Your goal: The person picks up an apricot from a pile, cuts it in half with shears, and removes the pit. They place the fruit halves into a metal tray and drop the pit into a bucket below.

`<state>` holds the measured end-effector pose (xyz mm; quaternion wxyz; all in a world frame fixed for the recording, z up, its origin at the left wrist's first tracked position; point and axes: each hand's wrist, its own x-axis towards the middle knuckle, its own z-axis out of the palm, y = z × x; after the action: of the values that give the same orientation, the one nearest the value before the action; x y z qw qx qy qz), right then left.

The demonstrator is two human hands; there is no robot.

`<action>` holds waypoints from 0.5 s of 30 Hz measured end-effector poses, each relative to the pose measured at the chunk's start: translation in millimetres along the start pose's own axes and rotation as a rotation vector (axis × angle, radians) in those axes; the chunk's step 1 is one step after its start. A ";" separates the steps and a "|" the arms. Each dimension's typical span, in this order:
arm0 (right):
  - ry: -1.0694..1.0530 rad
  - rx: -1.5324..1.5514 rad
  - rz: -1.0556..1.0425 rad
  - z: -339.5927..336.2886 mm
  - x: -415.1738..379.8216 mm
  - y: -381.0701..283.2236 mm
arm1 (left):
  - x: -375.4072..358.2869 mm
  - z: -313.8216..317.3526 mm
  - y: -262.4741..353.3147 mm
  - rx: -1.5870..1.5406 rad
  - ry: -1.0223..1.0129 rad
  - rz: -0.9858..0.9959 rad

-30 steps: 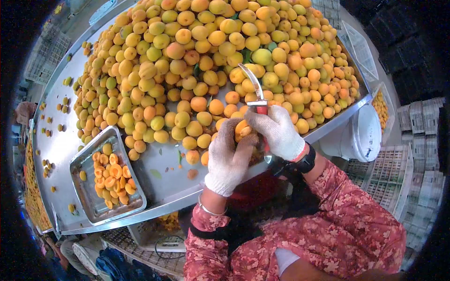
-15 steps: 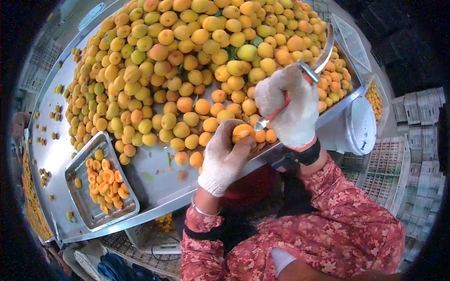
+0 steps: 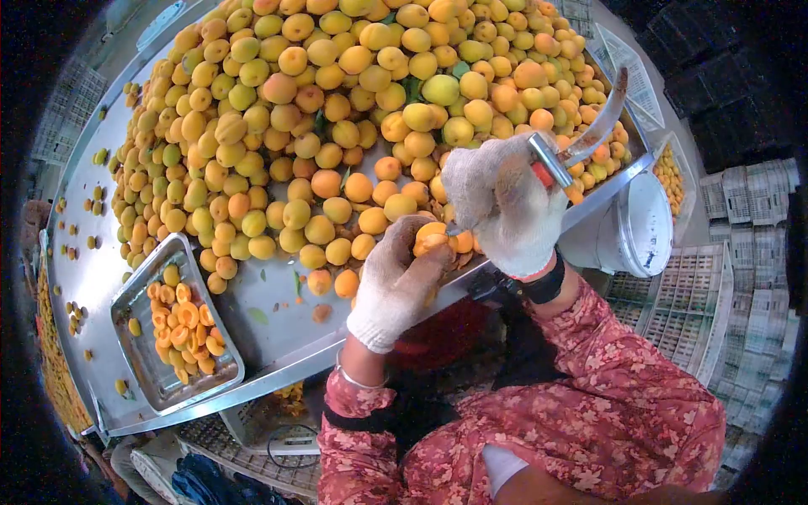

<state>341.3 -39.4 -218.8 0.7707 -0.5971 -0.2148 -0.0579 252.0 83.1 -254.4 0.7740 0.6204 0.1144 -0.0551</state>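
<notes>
My gloved left hand [image 3: 391, 286] is closed on an apricot [image 3: 433, 237] that shows a cut in its flesh, near the table's front edge. Just right of it, my gloved right hand [image 3: 509, 206] grips a tool with a red handle and a curved metal blade [image 3: 599, 126] that sticks out to the upper right. The tool's small tip meets the apricot and is mostly hidden. A large heap of whole apricots [image 3: 295, 151] lies beyond both hands. To the left, a metal tray [image 3: 234, 341] holds opened apricot halves [image 3: 183, 337].
The metal table [image 3: 290, 370] has a raised front edge. A white bucket [image 3: 646, 225] stands at its right, beside plastic crates [image 3: 686, 290]. Another crate of apricots [image 3: 671, 181] is behind the bucket. Stray fruits lie on the table's left side.
My right hand has turned and shifted slightly left, bringing the tool's tip to the apricot. The curved blade has swung to the right. My left hand still holds the fruit.
</notes>
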 end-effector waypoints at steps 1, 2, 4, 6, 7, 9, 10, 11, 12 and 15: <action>-0.077 0.177 0.028 -4.5 0.4 3.9 | 0.4 -0.7 1.3 0.075 -0.020 0.029; -0.155 0.354 0.057 -6.3 0.6 6.2 | 0.1 -1.5 1.9 0.151 -0.038 0.057; -0.068 0.310 0.064 5.6 -5.8 5.0 | -0.3 -3.0 -2.3 0.247 -0.043 0.122; 0.018 0.270 0.067 11.7 -6.6 4.9 | -1.2 -2.9 -3.2 0.350 -0.045 0.188; 0.036 0.284 0.124 11.4 -4.3 5.1 | -1.6 0.1 -2.7 0.273 -0.011 0.145; 0.071 0.314 0.238 10.1 1.8 6.0 | -2.2 4.7 -2.6 0.204 0.034 0.106; 0.089 0.330 0.296 9.9 4.4 6.3 | -2.5 7.0 -4.3 0.286 0.084 0.171; 0.107 0.344 0.354 10.7 6.4 6.6 | -2.9 7.5 -4.8 0.367 0.134 0.235; 0.099 0.367 0.468 12.8 8.4 5.8 | -4.3 6.5 -0.2 0.397 0.107 0.158; 0.091 0.582 0.504 8.6 9.7 22.0 | -5.3 6.1 4.4 0.477 0.101 0.218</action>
<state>355.4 -23.5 -232.9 0.9067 -0.3842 -0.0343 0.1705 248.5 77.8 -247.6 0.6007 0.7957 0.0692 0.0344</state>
